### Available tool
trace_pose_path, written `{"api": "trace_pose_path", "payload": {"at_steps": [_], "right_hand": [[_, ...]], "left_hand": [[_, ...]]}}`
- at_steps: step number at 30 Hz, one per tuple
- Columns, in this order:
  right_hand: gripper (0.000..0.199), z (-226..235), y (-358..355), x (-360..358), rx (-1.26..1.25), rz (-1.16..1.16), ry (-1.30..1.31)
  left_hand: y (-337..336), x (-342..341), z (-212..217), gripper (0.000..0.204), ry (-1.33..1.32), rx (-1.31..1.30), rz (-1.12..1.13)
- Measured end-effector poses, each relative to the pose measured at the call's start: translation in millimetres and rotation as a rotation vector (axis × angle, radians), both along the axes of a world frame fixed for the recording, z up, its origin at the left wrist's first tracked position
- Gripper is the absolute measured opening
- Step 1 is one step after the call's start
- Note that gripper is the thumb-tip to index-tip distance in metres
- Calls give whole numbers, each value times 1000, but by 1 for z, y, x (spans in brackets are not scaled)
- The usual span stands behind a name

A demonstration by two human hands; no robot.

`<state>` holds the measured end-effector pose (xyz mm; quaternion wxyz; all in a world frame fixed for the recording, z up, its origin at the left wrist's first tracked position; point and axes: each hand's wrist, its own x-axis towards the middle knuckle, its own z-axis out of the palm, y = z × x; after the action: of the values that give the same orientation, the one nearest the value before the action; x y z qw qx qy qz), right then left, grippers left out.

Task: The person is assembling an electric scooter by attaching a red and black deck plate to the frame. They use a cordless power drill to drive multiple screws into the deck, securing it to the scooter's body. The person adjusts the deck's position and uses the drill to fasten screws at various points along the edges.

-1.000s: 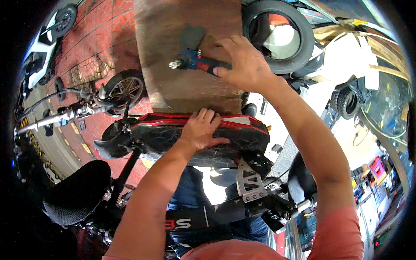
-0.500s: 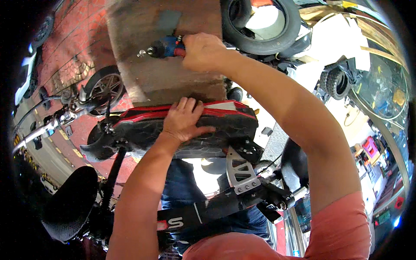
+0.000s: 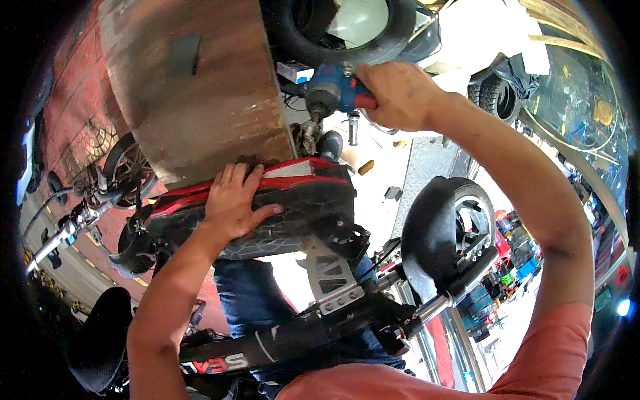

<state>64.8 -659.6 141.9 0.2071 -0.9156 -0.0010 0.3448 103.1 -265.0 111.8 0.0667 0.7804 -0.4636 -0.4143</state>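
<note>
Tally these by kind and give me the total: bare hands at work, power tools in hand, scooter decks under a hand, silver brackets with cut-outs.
Bare hands: 2 (left hand, right hand)
Power tools in hand: 1 (blue power tool)
Scooter decks under a hand: 1 (red-edged black deck)
Silver brackets: 1 (silver bracket)
Total: 5

Vehicle repair workshop beside red paving [image 3: 70,93], scooter [image 3: 310,200], loose tires [image 3: 402,27], blue power tool [image 3: 328,87], worn wooden board [image 3: 193,107]
</note>
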Motion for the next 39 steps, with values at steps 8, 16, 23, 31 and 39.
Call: {"api": "trace_pose_path", "payload": {"at_steps": [8,16,23,31,39], "right_hand": [[34,-33,-33,-51,-95,-42,58],[38,-88,-2,-71,-75,87,12],[32,-103,1,-82,-102,156,-208],[25,-96,6,-84,-160,190,-331],[37,-88,11,-66,-42,261,-407]], "left_hand": [[-32,-7,7,98,39,91,35],[-43,-15,1,95,25,146,29],[-39,-14,-2,92,6,67,15],[-37,-16,-4,91,-23,1,38],[-37,-16,-6,92,-4,35,37]]}}
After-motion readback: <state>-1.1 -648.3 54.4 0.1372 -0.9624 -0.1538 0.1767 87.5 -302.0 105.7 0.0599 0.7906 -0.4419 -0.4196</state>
